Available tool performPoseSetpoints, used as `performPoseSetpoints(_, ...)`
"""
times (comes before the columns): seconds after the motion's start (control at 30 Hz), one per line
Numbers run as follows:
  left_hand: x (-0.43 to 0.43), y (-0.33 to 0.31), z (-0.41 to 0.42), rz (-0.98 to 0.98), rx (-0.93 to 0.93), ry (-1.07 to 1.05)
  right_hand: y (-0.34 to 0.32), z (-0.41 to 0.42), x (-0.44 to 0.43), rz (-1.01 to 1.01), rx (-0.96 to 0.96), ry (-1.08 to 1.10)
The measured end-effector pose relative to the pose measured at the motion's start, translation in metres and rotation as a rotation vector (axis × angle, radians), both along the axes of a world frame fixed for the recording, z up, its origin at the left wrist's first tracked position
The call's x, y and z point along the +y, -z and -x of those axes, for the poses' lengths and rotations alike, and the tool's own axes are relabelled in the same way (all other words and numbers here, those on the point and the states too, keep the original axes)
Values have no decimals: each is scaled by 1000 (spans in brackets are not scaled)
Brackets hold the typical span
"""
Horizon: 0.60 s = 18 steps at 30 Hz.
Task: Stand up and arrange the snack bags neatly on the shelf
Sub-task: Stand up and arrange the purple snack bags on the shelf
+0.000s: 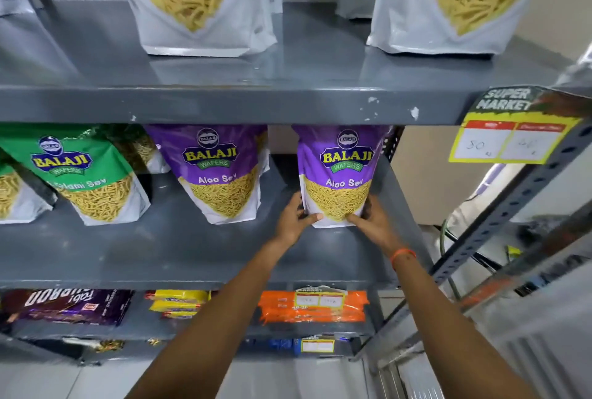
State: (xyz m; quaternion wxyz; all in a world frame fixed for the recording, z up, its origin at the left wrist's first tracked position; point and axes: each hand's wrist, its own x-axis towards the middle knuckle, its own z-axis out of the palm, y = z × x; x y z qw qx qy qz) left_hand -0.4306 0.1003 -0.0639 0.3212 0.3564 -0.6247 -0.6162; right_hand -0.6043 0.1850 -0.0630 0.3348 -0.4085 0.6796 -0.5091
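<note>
A purple Aloo Sev snack bag (339,171) stands upright at the right end of the grey middle shelf (179,251). My left hand (293,219) grips its lower left corner and my right hand (373,222) grips its lower right corner. A second purple Aloo Sev bag (221,174) stands upright to the left, apart from the first. Further left, a green Balaji sev bag (86,174) leans to the left, with another bag (16,193) partly cut off at the frame's edge. Behind them a further bag (141,148) is mostly hidden.
The upper shelf (288,103) carries two white sev bags (198,1) (448,1) standing upright. A yellow price tag (509,135) hangs at the right post. Below, orange packets (310,305), yellow packets (179,302) and a dark purple packet (70,305) lie flat.
</note>
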Motion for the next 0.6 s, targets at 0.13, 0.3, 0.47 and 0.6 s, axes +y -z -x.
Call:
performPoseSetpoints(0.13,41,11,-16,36,-78,25,9,-5,51,20,2,-33)
performPoseSetpoints(0.3,84,26,-34,68,-90,50,18,-15,97,3,64,-34)
performPoseSetpoints(0.47,87,20,-35,52,-105,78,13,-21,104,13,37,-24)
performPoseSetpoints(0.6,87,17,-36,61,-140,99,11,-22,107,-17,16,2)
